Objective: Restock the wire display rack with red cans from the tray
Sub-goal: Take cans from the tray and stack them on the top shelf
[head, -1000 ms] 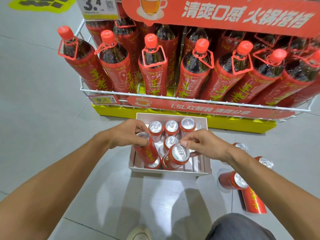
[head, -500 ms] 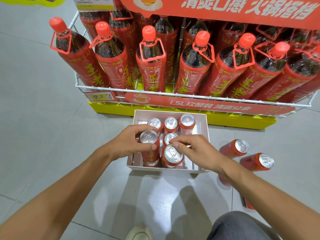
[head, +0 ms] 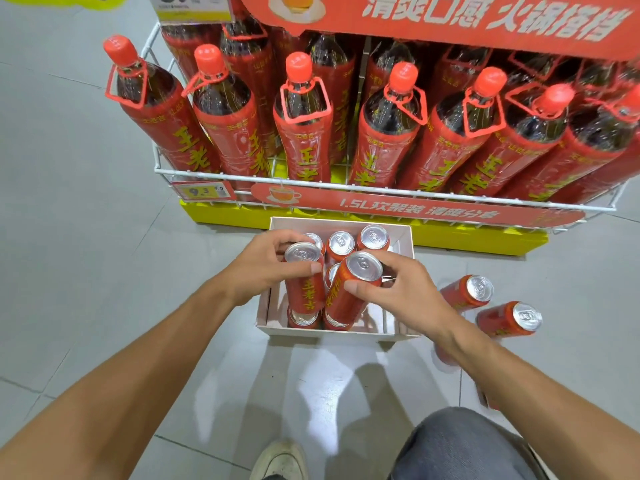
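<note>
My left hand (head: pixel 266 268) grips an upright red can (head: pixel 304 285). My right hand (head: pixel 405 292) grips a tilted can (head: pixel 348 292) (top toward the rack). Both are over the tray (head: pixel 311 330), mid-frame. The wire rack (head: pixel 346 187) is just above.

On the big red sign (head: pixel 485 26) over the rack (head: pixel 160 169) I read 清爽口感 火锅搭档 in pale letters. The long red strip (head: pixel 433 211) on the rack's front wire says 1.5L欢聚装 清爽分享. At its left a yellow price tag (head: pixel 202 192) shows 9.3. The bottles (head: pixel 304 157) carry 王老吉 in yellow on their red labels. The same 王老吉 stands on the upright can (head: pixel 306 294) that my left hand (head: pixel 266 268) holds. On the tilted can (head: pixel 337 289) in my right hand (head: pixel 405 292) the yellow writing is too turned to read. The top tag (head: pixel 194 8) is cut off by the edge.
</note>
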